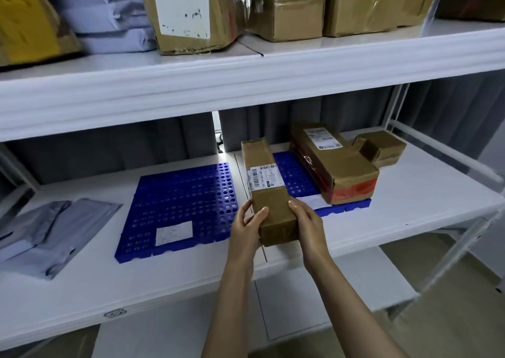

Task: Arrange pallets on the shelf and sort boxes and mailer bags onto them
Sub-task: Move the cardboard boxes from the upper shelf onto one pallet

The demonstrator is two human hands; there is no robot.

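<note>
A long brown taped box [266, 191] with a barcode label is held between both hands over the gap between two blue perforated pallets. My left hand [247, 226] grips its near left side and my right hand [307, 221] grips its near right side. The left pallet [180, 202] carries only a white label. On the right pallet [293, 178] lies a larger brown box [336, 166] with red tape. Grey mailer bags [46, 232] lie at the left on the middle shelf [410, 207].
A small brown box [381, 147] sits behind the larger one, off the pallet. The upper shelf [246, 81] holds several brown boxes, a stack of grey mailers and a yellow parcel. White shelf uprights stand at the right. Grey curtain hangs behind.
</note>
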